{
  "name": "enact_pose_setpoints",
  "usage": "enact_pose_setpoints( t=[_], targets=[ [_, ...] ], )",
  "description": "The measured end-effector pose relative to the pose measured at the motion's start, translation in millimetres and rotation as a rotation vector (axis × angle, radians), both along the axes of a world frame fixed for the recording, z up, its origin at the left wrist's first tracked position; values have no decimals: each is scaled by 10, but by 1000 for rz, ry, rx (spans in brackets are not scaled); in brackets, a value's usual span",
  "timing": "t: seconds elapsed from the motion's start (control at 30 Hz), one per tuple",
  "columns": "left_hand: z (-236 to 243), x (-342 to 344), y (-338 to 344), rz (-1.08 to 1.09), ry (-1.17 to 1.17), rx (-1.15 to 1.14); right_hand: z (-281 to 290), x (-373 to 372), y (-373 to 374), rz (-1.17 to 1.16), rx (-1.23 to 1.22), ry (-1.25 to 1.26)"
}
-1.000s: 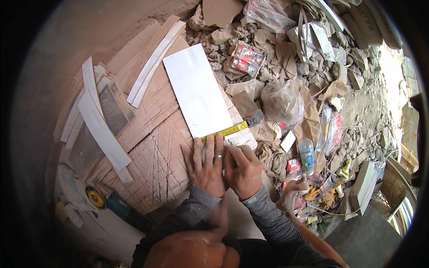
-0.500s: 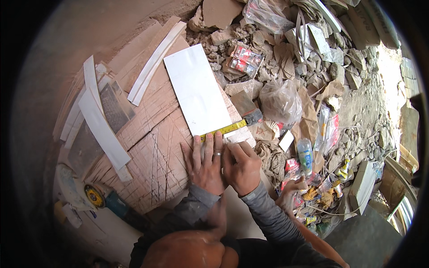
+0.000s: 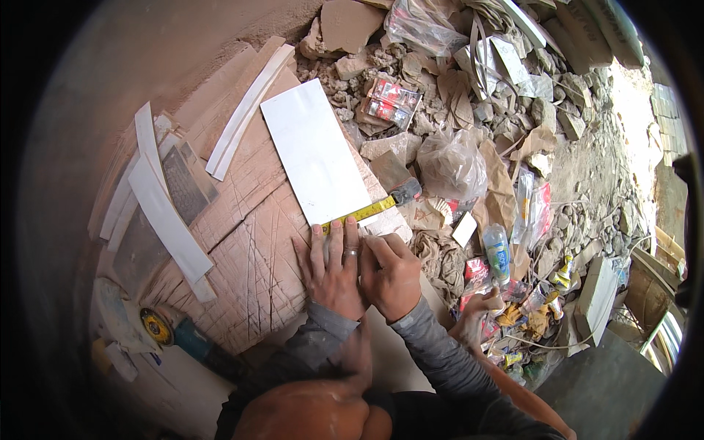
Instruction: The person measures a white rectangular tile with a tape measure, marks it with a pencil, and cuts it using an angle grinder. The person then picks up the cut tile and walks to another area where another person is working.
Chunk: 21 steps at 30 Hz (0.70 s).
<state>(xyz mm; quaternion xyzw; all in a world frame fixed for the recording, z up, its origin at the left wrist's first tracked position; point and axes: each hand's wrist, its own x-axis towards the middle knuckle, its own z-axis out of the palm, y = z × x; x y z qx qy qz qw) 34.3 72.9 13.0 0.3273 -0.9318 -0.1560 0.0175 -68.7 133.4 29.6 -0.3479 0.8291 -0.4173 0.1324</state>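
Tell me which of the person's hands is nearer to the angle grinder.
Left. The left hand is to the right of the angle grinder and higher in the picture; the right hand is farther right, beside the left one.

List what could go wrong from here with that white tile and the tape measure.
The yellow tape measure could slip out of line, since the left hand's fingertips seem to be all that presses it near the tile's lower edge.

The white tile lies close to the right side of the scored board; a push might tip it onto the rubble and chip it.

The grinder's disc is exposed at the lower left; a brushing sleeve might snag.
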Motion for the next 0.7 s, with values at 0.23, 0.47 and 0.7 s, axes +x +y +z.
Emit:
enact_pose_setpoints(
  t=[0.23,0.47,0.7],
  targets=[
    [16,-38,-2,19,-1,-3,-19,-15,-17,-19,-24,6],
    [229,-7,-85,13,106,130,127,-563,132,-142,-47,-74],
    [291,13,-295,-18,283,124,-67,-1707,-88,545,210,-301]
  ],
)
